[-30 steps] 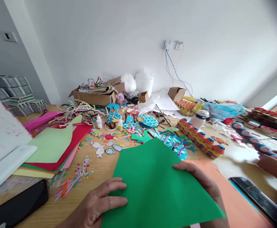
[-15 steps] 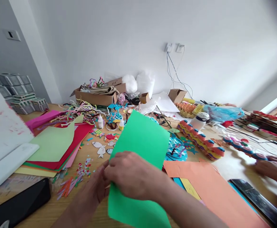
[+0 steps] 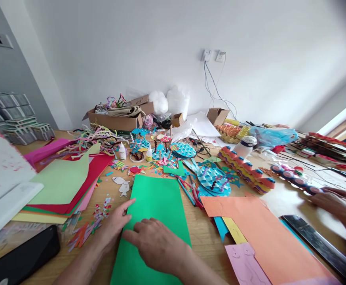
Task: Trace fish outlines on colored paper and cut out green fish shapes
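Note:
A sheet of green paper (image 3: 158, 202) lies on the wooden table in front of me. At its left edge is my left hand (image 3: 118, 219), thumb and forefinger apart, their tips touching the paper's margin. My right hand (image 3: 158, 243) rests on the sheet with bent fingers, its forefinger reaching the left edge; what its fingertips grip underneath is hidden. Beyond the paper's top edge lies a small green paper cutout (image 3: 174, 169). White fish cutouts (image 3: 122, 185) lie to the upper left, and a blue paper fish (image 3: 213, 178) lies to the upper right.
Coloured paper sheets (image 3: 63, 178) and a black phone (image 3: 24, 253) lie at left, near paper scraps (image 3: 92, 221). Orange paper (image 3: 268, 233) and another dark phone (image 3: 315, 241) lie at right. A co-worker's hands (image 3: 336, 204) are by a painted egg-carton strip (image 3: 294, 180). Glue bottles (image 3: 122, 151) stand behind.
The green paper has come down from a tilted, raised position to lie flat on the table. Both my hands have lowered with it, and the left has spread its thumb and forefinger.

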Demonstrator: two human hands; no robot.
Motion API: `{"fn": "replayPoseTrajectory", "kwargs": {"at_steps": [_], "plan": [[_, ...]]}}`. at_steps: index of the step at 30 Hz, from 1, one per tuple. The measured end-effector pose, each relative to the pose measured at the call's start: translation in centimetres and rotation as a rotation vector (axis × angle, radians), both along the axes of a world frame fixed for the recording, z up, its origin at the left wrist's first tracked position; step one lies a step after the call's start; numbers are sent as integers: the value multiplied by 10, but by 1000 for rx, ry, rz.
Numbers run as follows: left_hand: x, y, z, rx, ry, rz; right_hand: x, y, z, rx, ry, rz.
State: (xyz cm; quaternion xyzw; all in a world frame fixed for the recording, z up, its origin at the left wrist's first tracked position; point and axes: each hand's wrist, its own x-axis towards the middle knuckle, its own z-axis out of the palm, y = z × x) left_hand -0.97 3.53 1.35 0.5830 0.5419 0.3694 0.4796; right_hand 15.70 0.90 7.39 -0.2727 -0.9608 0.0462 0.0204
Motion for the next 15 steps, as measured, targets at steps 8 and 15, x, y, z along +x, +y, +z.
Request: {"fn": "replayPoseTrajectory", "kwargs": {"at_steps": [8, 15], "plan": [[24, -18, 21, -202, -284, 188, 94, -23, -48, -79, 286, -872], [36, -11, 2, -161, 5, 29, 122, -29, -82, -20, 227, -1044]]}}
